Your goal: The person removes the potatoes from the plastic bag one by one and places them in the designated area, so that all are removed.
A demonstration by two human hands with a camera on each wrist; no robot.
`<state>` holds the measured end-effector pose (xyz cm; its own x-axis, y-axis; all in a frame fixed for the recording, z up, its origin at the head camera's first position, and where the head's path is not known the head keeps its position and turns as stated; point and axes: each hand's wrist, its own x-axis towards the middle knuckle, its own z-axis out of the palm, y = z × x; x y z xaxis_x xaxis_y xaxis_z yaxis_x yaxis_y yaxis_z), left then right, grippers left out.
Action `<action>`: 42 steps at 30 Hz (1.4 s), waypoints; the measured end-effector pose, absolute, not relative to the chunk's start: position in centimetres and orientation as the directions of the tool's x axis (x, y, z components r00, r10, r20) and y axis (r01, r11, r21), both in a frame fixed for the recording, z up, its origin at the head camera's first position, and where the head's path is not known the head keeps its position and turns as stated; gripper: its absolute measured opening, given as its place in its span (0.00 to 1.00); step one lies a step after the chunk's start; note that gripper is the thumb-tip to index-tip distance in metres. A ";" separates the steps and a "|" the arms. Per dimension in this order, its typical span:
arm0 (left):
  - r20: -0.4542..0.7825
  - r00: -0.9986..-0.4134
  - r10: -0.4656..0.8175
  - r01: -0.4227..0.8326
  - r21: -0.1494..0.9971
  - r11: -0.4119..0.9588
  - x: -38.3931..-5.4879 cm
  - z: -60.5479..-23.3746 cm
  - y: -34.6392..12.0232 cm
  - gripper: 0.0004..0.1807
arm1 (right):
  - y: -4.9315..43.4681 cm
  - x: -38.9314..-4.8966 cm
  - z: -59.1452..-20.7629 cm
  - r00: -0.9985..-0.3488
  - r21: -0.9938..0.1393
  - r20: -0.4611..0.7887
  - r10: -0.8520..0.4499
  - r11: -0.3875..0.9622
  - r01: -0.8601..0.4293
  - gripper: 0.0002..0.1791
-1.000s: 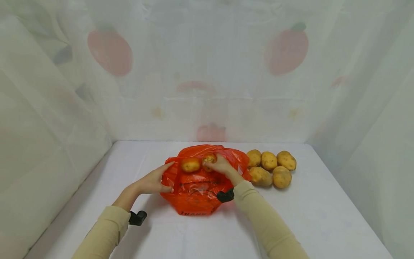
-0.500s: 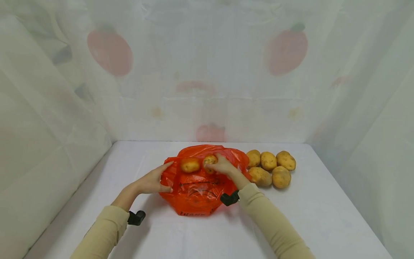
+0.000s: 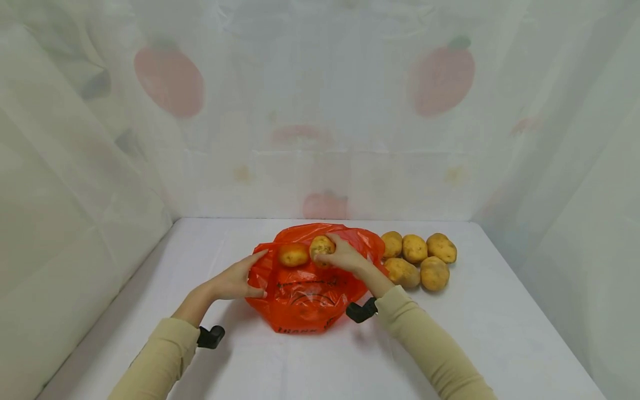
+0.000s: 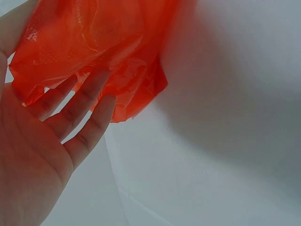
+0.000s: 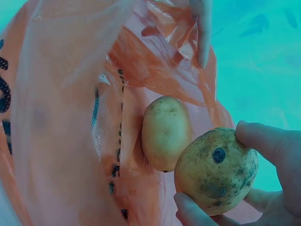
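Note:
A red plastic bag [image 3: 310, 311] with dark printing lies on the table, its mouth spread. Inside rests one potato [image 3: 293, 254], which the right wrist view shows lying on the plastic. My right hand [image 3: 345, 256] grips a second potato [image 5: 216, 172], dark-spotted, between thumb and fingers, close over the bag's opening and right of the first one. At the bag's left edge, my left hand [image 3: 235, 280] rests with thumb and fingers spread apart. In the left wrist view its fingers [image 4: 87, 139] are extended against the red plastic.
Several more potatoes [image 3: 435, 273] are grouped on the white table [image 3: 500, 333] right beside the bag. Pale curtains [image 3: 320, 139] with faded fruit prints enclose the back and both sides. A black wrist camera [image 3: 361, 310] sits under the right forearm.
The potato in my right hand has shifted slightly left and up over the bag, while my right forearm has swung a little to the right. My left hand stays almost still.

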<state>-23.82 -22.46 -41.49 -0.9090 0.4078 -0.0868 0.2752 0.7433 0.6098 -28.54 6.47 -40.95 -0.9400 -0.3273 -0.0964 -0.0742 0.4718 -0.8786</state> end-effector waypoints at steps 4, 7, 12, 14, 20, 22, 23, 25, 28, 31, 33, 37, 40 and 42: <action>-0.088 -0.910 0.405 0.271 0.612 0.743 -23.8 -41.5 -22.5 0.52 | 6.8 -28.2 -40.4 -0.935 -0.884 -0.097 -0.341 0.461 -0.076 0.42; -0.090 -0.912 0.401 0.267 0.612 0.745 -23.7 -41.5 -22.5 0.52 | 7.0 -27.9 -40.2 -0.933 -0.882 -0.087 -0.350 0.462 -0.091 0.42; -0.097 -0.913 0.397 0.261 0.610 0.748 -23.7 -41.4 -22.5 0.51 | 7.5 -27.8 -39.9 -0.929 -0.861 -0.033 -0.368 0.483 -0.160 0.42; -0.095 -0.913 0.398 0.262 0.611 0.747 -23.7 -41.4 -22.5 0.51 | 7.7 -27.7 -39.7 -0.924 -0.853 -0.001 -0.382 0.482 -0.198 0.42; -0.087 -0.910 0.406 0.272 0.614 0.741 -23.8 -41.6 -22.5 0.52 | 8.9 -27.4 -39.6 -0.906 -0.824 0.083 -0.415 0.483 -0.297 0.43; -0.085 -0.909 0.409 0.275 0.616 0.738 -23.8 -41.6 -22.6 0.52 | 9.3 -27.3 -39.5 -0.905 -0.813 0.094 -0.416 0.493 -0.311 0.43; -0.083 -0.908 0.410 0.276 0.617 0.737 -23.8 -41.6 -22.6 0.52 | 9.5 -27.2 -39.4 -0.905 -0.808 0.095 -0.414 0.499 -0.313 0.42; -0.083 -0.909 0.408 0.274 0.617 0.737 -23.8 -41.6 -22.6 0.52 | 9.9 -27.2 -39.2 -0.903 -0.794 0.114 -0.414 0.509 -0.333 0.42; -0.086 -0.911 0.404 0.271 0.615 0.741 -23.9 -41.6 -22.6 0.52 | 10.5 -26.9 -38.8 -0.903 -0.790 0.129 -0.410 0.508 -0.344 0.42; -0.089 -0.912 0.401 0.269 0.609 0.746 -23.8 -41.6 -22.7 0.52 | 11.0 -26.6 -38.3 -0.904 -0.803 0.135 -0.406 0.489 -0.340 0.42; -0.087 -0.911 0.403 0.272 0.608 0.746 -23.8 -41.5 -22.7 0.52 | 11.5 -26.4 -38.0 -0.901 -0.810 0.143 -0.410 0.475 -0.344 0.42; -0.081 -0.908 0.411 0.280 0.613 0.739 -23.8 -41.5 -22.7 0.52 | 12.4 -26.0 -37.5 -0.890 -0.810 0.166 -0.425 0.456 -0.369 0.43; -0.080 -0.906 0.415 0.282 0.616 0.736 -23.8 -41.5 -22.7 0.52 | 13.1 -25.8 -37.2 -0.889 -0.814 0.164 -0.428 0.450 -0.367 0.43; -0.081 -0.907 0.414 0.281 0.615 0.736 -23.8 -41.5 -22.7 0.52 | 13.6 -25.7 -37.2 -0.895 -0.820 0.151 -0.420 0.453 -0.351 0.42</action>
<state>-23.80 -22.73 -41.53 -0.9068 0.4138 -0.0807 0.2813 0.7364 0.6153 -25.67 13.59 -37.18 -0.8947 -0.4204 0.1511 -0.3512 0.4528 -0.8195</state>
